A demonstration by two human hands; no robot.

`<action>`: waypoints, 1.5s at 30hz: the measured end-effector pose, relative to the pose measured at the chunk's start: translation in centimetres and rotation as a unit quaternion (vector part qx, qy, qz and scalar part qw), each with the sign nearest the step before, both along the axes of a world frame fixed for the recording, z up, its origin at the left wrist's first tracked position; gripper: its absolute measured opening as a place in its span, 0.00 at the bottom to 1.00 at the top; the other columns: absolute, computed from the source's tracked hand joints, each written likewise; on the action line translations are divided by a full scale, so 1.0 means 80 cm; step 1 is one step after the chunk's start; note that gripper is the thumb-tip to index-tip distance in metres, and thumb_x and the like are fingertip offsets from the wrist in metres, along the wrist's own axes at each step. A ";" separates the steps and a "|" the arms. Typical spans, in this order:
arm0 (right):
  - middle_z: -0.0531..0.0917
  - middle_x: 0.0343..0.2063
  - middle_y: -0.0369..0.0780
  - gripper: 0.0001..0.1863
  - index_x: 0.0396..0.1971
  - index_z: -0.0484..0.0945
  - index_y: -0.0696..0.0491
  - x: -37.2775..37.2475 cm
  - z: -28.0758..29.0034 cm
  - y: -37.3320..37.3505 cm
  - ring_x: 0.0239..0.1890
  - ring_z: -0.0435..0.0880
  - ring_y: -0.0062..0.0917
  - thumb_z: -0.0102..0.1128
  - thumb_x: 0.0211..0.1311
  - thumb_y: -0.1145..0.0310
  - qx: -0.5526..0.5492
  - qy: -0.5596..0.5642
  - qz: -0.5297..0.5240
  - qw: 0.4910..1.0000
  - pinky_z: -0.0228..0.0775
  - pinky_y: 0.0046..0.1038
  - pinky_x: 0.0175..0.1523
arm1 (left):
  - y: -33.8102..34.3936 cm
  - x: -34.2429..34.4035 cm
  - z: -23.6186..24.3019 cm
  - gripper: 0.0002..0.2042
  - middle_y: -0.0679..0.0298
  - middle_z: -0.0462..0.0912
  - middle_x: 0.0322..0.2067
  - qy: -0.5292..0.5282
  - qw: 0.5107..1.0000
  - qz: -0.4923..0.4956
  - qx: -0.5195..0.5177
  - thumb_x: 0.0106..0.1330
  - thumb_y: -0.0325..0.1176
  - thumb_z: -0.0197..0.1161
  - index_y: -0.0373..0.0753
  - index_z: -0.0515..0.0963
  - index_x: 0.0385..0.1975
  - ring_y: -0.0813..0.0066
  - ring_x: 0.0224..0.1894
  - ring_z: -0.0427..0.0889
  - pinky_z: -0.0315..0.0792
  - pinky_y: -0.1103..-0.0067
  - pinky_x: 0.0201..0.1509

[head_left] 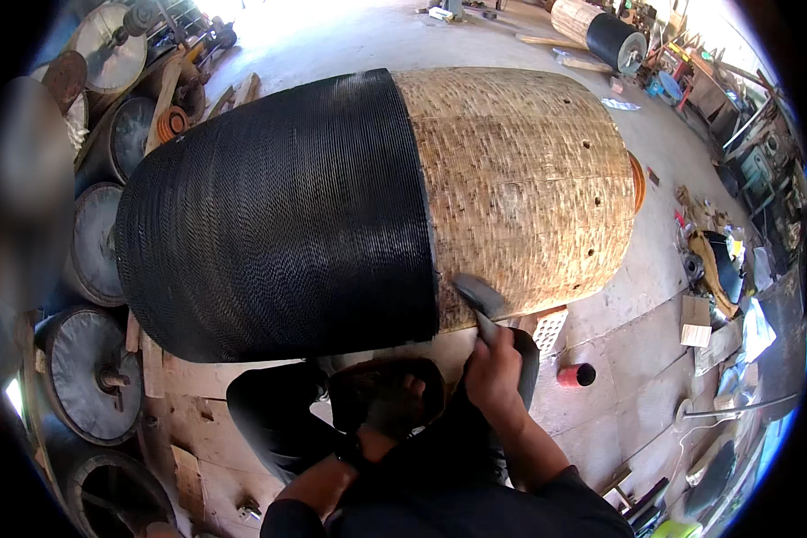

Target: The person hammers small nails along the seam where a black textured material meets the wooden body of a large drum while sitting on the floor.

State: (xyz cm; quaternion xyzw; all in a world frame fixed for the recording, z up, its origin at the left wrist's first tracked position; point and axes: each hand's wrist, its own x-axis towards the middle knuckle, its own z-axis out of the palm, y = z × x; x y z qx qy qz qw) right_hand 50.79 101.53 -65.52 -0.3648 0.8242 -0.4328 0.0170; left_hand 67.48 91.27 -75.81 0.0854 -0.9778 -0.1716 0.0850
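A large drum lies across in front of me. Its left part is covered with a black, finely ridged layer (pixel 278 215); its right part is a bare tan, pitted surface (pixel 520 170) with a few dark holes. My right hand (pixel 495 368) is closed round the handle of a hammer (pixel 480 294). The hammer's head is blurred, at the drum's near side just right of the black edge. My left hand (pixel 396 405) is down at a dark container (pixel 437 392) between my knees. Shadow hides most of its fingers and whatever they touch.
Several round-ended drums (pixel 90 377) line the left side. A red cup (pixel 577 375) stands on the floor at right, near a white perforated block (pixel 550 330). Tools and scraps pile up along the right. Another part-black drum (pixel 614 40) lies at the back right.
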 end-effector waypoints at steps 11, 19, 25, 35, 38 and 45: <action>0.78 0.23 0.49 0.07 0.37 0.69 0.59 0.005 -0.001 0.003 0.23 0.78 0.43 0.50 0.71 0.70 -0.094 0.134 -0.014 0.986 0.68 0.36 0.26 | 0.004 -0.003 -0.007 0.16 0.51 0.79 0.44 -0.020 1.000 0.003 0.014 0.64 0.34 0.59 0.36 0.75 0.51 0.50 0.47 0.78 0.75 0.62 0.49; 0.70 0.19 0.34 0.10 0.35 0.68 0.59 0.016 0.010 0.010 0.19 0.66 0.17 0.45 0.73 0.67 -0.289 0.087 0.051 0.952 0.61 0.21 0.25 | -0.004 0.000 0.004 0.16 0.50 0.79 0.42 0.034 0.998 0.036 0.037 0.64 0.30 0.59 0.34 0.74 0.50 0.49 0.44 0.79 0.76 0.64 0.47; 0.74 0.20 0.50 0.10 0.41 0.68 0.59 0.006 -0.001 -0.002 0.20 0.75 0.39 0.53 0.71 0.67 0.051 0.002 -0.043 0.998 0.67 0.38 0.27 | -0.025 -0.022 0.064 0.15 0.49 0.80 0.40 0.149 0.974 0.087 0.150 0.63 0.26 0.59 0.33 0.74 0.50 0.49 0.40 0.80 0.77 0.66 0.44; 0.75 0.21 0.55 0.10 0.33 0.70 0.58 0.007 0.004 -0.003 0.24 0.75 0.54 0.54 0.70 0.66 0.057 0.018 -0.045 0.997 0.67 0.43 0.28 | -0.193 -0.118 0.171 0.19 0.54 0.76 0.45 0.504 0.843 0.034 -0.184 0.56 0.19 0.63 0.38 0.74 0.49 0.57 0.40 0.80 0.77 0.64 0.41; 0.79 0.22 0.53 0.08 0.41 0.73 0.58 0.007 0.002 0.003 0.26 0.82 0.51 0.55 0.69 0.69 0.003 -0.001 -0.018 1.000 0.72 0.44 0.29 | -0.219 -0.138 0.187 0.19 0.57 0.76 0.45 0.463 0.845 0.107 -0.244 0.55 0.21 0.63 0.38 0.75 0.48 0.58 0.43 0.79 0.75 0.62 0.46; 0.79 0.21 0.49 0.09 0.39 0.72 0.62 0.003 -0.004 0.001 0.25 0.83 0.46 0.55 0.67 0.71 0.098 0.080 -0.035 0.991 0.73 0.39 0.30 | -0.228 -0.146 0.185 0.20 0.56 0.75 0.45 0.431 0.860 0.134 -0.239 0.53 0.23 0.62 0.37 0.75 0.48 0.58 0.44 0.78 0.74 0.61 0.50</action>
